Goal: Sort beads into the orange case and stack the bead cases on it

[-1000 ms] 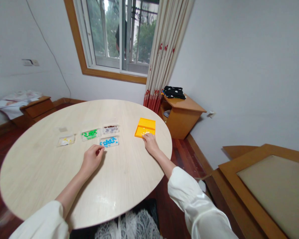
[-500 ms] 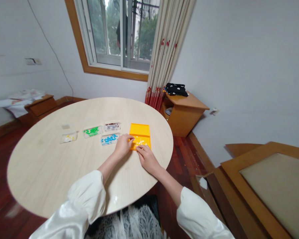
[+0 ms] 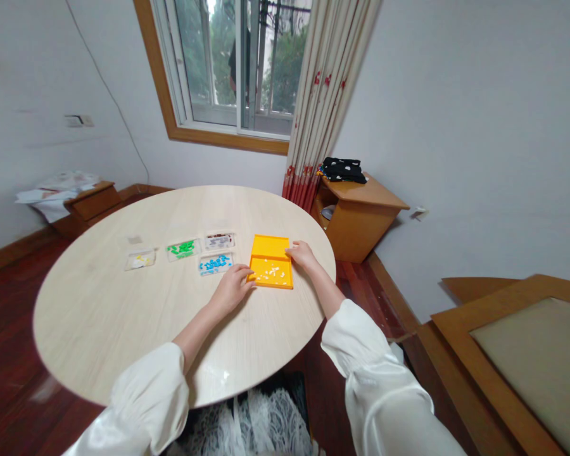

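Observation:
A yellow plastic box [image 3: 270, 284] lies opened out on the round table, its lid [image 3: 272, 244] folded back on the far side. Small white pieces [image 3: 272, 271] are scattered in the near half. At the box's left edge, my left hand [image 3: 232, 288] has its curled fingers closed on the side wall. My right hand [image 3: 303, 254] pinches the right edge, close to where lid and base meet. Left of the box stand clear trays: one with blue pieces [image 3: 215, 263], one with green pieces [image 3: 183, 249], one with dark and greyish pieces [image 3: 219, 241].
Farther left on the table [image 3: 123, 329] is a clear tray with a few yellow and white pieces [image 3: 141, 259]. A wooden cabinet [image 3: 356, 221] with folded black cloth [image 3: 344, 170] stands beyond the table's right edge, by the curtain [image 3: 330, 82].
Both hands have left the white pieces inside the box. My left hand moved to the box's left edge, my right hand up to its right edge. The view shifted slightly.

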`<state>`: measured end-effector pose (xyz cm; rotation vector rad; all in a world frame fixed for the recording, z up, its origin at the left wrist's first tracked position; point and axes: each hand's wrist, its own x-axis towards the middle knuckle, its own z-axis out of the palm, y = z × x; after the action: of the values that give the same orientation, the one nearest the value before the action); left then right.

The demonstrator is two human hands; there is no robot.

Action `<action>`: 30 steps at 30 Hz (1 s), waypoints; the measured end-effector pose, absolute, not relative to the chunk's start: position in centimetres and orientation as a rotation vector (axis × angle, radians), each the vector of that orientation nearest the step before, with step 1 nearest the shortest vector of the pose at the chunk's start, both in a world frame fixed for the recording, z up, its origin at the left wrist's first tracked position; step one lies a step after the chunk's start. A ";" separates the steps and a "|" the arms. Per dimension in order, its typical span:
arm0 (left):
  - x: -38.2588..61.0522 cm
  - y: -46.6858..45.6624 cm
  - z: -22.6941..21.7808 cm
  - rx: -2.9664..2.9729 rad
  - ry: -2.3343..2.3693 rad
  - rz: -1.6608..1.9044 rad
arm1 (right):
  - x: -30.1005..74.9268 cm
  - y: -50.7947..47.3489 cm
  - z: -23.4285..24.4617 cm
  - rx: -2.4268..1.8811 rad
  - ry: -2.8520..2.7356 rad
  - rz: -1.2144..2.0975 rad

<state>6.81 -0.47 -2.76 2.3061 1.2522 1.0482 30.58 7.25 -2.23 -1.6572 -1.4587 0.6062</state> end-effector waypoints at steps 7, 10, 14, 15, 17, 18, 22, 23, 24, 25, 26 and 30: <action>5.7 -0.9 -3.3 2.257 1.217 1.077 | 29.6 7.4 -2.8 -1.488 -1.365 0.805; 5.6 -1.0 -3.5 2.201 1.229 1.127 | 30.1 6.6 -3.3 -1.314 -1.272 0.844; 5.4 -1.2 -4.1 2.111 1.278 1.242 | 30.7 5.2 -3.9 -1.159 -1.254 0.799; 5.4 -1.2 -4.1 2.097 1.292 1.269 | 30.8 4.8 -3.9 -1.154 -1.264 0.765; 5.4 -1.3 -4.1 2.093 1.316 1.301 | 30.8 3.8 -3.9 -1.153 -1.319 0.689; 5.4 -1.3 -4.1 2.104 1.326 1.308 | 30.8 3.3 -3.8 -1.150 -1.366 0.650; 5.4 -1.6 -3.5 2.216 1.394 1.310 | 30.9 1.4 -3.1 -1.137 -1.614 0.537; 5.4 -1.8 -3.3 2.252 1.418 1.300 | 30.9 1.0 -3.0 -1.139 -1.673 0.533; 5.3 -2.0 -3.1 2.290 1.437 1.282 | 31.1 0.7 -2.8 -1.139 -1.733 0.541; 5.3 -2.2 -2.9 2.329 1.447 1.257 | 31.2 0.4 -2.6 -1.136 -1.795 0.559; 5.2 -2.4 -2.7 2.369 1.447 1.223 | 31.2 0.1 -2.3 -1.130 -1.852 0.578; 4.9 -3.4 -2.4 2.533 1.362 1.072 | 30.6 -1.0 -1.1 -1.132 -1.976 0.544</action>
<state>4.93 -3.37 -2.38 2.5331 1.3622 1.0723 30.61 -0.99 -1.05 -1.1318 -1.9758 0.5440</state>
